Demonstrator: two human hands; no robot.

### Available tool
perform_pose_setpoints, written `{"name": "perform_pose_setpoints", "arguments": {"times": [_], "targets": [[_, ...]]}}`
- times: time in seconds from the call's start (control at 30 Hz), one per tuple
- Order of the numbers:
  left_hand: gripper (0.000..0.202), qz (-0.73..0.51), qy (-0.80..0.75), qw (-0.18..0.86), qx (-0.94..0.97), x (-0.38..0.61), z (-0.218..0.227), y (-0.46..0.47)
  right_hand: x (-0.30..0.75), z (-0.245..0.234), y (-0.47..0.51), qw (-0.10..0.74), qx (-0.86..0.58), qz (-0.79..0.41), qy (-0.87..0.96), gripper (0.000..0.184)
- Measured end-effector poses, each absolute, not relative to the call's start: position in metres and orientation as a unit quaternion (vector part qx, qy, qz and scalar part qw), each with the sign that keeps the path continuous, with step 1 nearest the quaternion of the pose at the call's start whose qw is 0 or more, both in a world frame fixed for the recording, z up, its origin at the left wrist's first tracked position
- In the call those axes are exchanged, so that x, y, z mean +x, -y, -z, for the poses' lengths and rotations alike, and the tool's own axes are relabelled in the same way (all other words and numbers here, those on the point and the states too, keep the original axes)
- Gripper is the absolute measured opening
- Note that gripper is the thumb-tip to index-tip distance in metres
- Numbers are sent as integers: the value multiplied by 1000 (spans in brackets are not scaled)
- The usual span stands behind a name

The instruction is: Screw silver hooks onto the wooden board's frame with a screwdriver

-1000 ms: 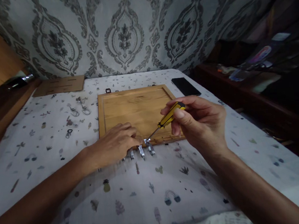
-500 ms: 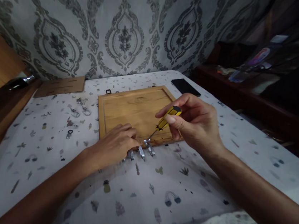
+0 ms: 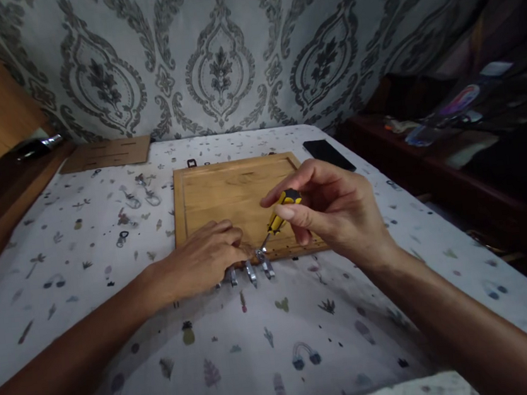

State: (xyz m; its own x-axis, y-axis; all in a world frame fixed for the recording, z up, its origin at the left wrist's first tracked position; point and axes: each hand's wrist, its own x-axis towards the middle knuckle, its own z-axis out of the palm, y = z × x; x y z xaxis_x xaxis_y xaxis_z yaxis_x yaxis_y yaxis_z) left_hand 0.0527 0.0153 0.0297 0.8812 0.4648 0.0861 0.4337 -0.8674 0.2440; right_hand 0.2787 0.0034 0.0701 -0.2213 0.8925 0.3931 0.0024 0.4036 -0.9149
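My right hand [image 3: 341, 207] grips a small yellow-and-black screwdriver [image 3: 284, 210] between thumb and fingers. The tool leans, its tip meeting a shiny metal hook [image 3: 265, 264] on the near edge of a framed wooden board [image 3: 229, 195]. My left hand [image 3: 208, 254] rests on that same edge with its fingers curled. Its fingertips press down just left of the screwdriver's tip, and whatever they pinch is hidden. Several metal hooks [image 3: 251, 273] hang in a row along the edge, partly under my left hand.
On the patterned tablecloth [image 3: 244, 358], loose metal hooks [image 3: 148, 191] and a small ring-like clip [image 3: 122, 239] lie left of the board. A black phone [image 3: 329, 155] is at the back right, cardboard [image 3: 106, 154] at the back left. A clear bottle [image 3: 457, 102] lies beyond the table's right side.
My right hand and the screwdriver have shifted slightly left, and the screwdriver now stands steeper over the hook. My left hand has hardly moved.
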Motion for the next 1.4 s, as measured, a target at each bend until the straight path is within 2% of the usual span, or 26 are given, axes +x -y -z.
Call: {"name": "perform_pose_setpoints", "arguments": {"times": [0.23,0.37,0.53,0.73,0.83,0.97,1.2,1.4], "targets": [[33,-72,-228,108,965,52,-30,-16,284,-67,-2,503,-317,-438,675,34],[35,-79,-229,113,964,52,-30,-16,285,-62,0,540,-325,-413,657,27],[33,-61,-239,123,961,52,-30,-15,284,-58,1,566,-332,-412,632,35],[36,-70,-238,123,961,52,-31,-15,290,-59,4,531,-317,-428,659,34],[36,-71,-238,119,961,51,-30,-15,291,-58,4,550,-334,-407,649,27],[38,-63,-240,123,961,51,-30,-15,290,-57,2,581,-330,-393,631,31],[42,-64,-240,120,961,51,-30,-15,295,-53,0,553,-319,-423,643,32],[43,-75,-235,124,961,50,-28,-16,293,-46,6,601,-342,-371,619,24]]}}
